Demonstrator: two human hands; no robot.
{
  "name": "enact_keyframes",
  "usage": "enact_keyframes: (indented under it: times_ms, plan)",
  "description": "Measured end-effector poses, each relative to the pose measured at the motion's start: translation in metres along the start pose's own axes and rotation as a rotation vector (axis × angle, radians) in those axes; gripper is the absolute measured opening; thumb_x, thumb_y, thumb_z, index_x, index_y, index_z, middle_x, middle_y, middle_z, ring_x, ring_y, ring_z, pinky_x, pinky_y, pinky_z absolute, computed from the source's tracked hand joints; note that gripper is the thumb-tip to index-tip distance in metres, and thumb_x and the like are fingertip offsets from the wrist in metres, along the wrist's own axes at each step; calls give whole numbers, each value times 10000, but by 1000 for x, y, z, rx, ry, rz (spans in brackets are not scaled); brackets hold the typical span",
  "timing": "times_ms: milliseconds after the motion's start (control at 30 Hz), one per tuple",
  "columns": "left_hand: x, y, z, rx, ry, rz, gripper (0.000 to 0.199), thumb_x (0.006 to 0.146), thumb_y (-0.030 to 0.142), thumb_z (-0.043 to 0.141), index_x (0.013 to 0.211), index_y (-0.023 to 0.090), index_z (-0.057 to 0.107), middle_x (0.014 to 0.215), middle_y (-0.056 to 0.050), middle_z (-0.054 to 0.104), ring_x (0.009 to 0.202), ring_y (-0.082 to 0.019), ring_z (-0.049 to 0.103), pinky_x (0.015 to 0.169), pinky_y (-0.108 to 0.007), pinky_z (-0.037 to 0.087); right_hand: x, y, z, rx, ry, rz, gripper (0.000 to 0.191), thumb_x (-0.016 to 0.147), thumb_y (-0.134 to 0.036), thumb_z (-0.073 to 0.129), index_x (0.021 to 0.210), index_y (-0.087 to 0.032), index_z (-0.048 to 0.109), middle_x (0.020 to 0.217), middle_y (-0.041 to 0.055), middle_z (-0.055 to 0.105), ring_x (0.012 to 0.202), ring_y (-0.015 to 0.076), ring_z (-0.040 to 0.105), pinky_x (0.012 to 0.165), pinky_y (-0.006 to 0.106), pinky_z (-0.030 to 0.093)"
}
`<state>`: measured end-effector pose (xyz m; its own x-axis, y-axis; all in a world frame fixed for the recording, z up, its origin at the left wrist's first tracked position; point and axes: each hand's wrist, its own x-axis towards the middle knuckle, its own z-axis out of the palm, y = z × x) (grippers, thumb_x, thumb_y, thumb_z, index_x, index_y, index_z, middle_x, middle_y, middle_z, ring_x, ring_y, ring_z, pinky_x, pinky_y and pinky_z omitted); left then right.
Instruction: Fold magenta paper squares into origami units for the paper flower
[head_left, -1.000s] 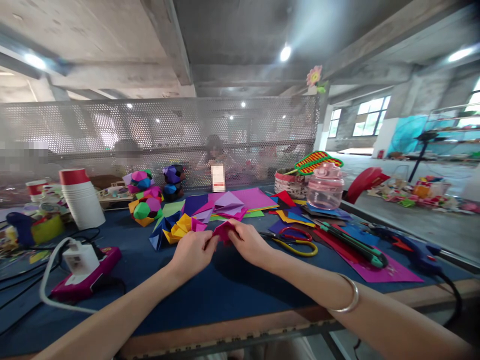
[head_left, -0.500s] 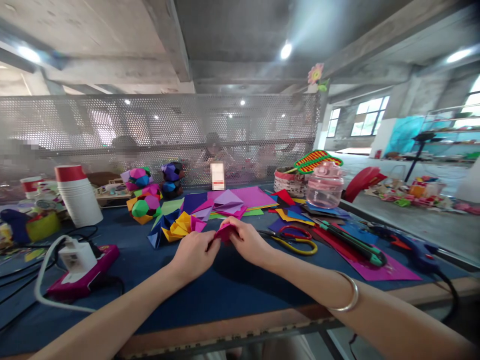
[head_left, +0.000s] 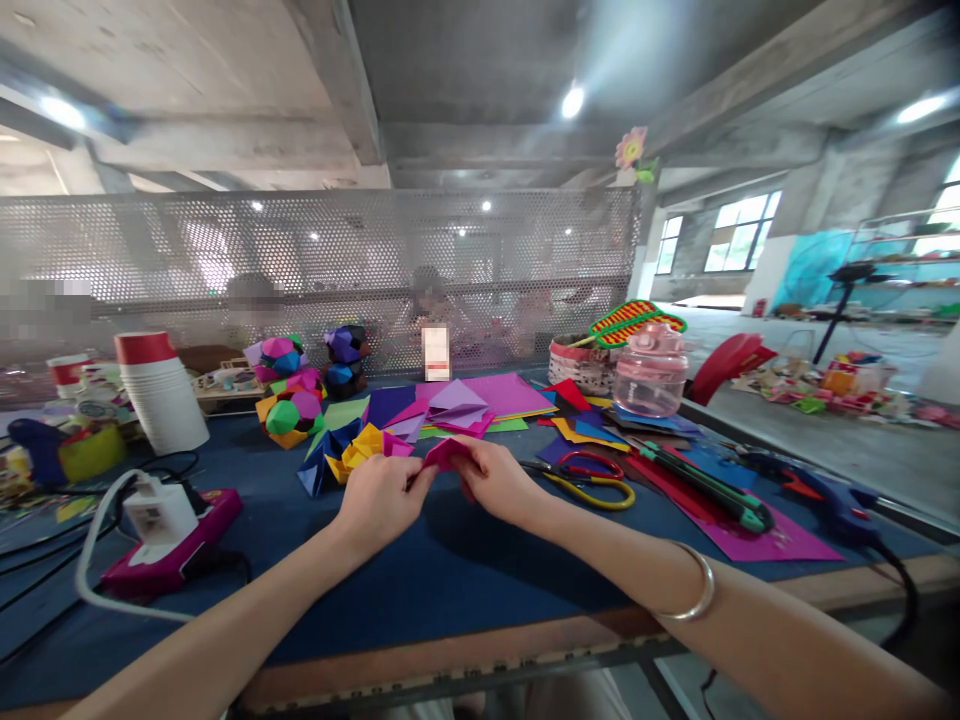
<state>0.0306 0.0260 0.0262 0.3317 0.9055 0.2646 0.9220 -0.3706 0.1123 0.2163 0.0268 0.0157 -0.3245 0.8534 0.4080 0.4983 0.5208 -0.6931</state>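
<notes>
You pinch magenta paper (head_left: pixel 448 456) above the blue tabletop (head_left: pixel 420 600).
Your left hand (head_left: pixel 382 500) and right hand (head_left: pixel 496 482) grip its two ends; a yellow folded piece (head_left: pixel 357 456) sits just beyond your left, scissors (head_left: pixel 600 505) lie right, stacked cups (head_left: pixel 161 400) stand left, a pink bottle (head_left: pixel 651 378) far right.

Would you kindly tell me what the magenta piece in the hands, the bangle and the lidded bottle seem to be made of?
Magenta piece: probably matte paper or thin card, given its flat face and crisp edges.
Bangle: likely polished metal, being silvery with bright highlights.
Lidded bottle: see-through, glossy, pink-tinted; plastic seems likely, though glass is possible.
</notes>
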Motion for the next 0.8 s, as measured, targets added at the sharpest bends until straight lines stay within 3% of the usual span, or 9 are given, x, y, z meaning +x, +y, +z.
enact_keyframes:
  times_ms: [300,433,567,800]
  plan:
    - [0,-2,-3,-22,37,-3,272,1010,396,571,1003,141,664,918,-30,692,779,-154,674,750,-340,581,3,6,2,79,-15,50,280,1045,-395,513,1049,-148,644,755,-24,631,537,87,563,547,240,518]
    - [4,-7,-8,-38,75,-20,272,1008,396,574,1012,139,662,922,-32,691,778,-153,674,745,-338,581,3,5,2,147,-23,57,292,1072,-348,427,1246,-159,564,640,-55,605,472,97,549,498,229,472]
    - [13,-27,-21,-30,164,-113,273,1000,395,585,1051,138,662,992,-42,690,851,-182,680,783,-363,582,3,6,2,167,13,57,354,1047,-309,419,1362,-152,454,692,-34,651,534,118,579,539,244,467]
    - [27,-64,-42,-48,198,-269,289,976,378,627,1156,151,637,1106,-62,668,935,-212,678,795,-372,583,3,6,1,111,25,31,286,1008,-268,531,1269,-151,542,726,-35,641,597,133,593,637,290,496]
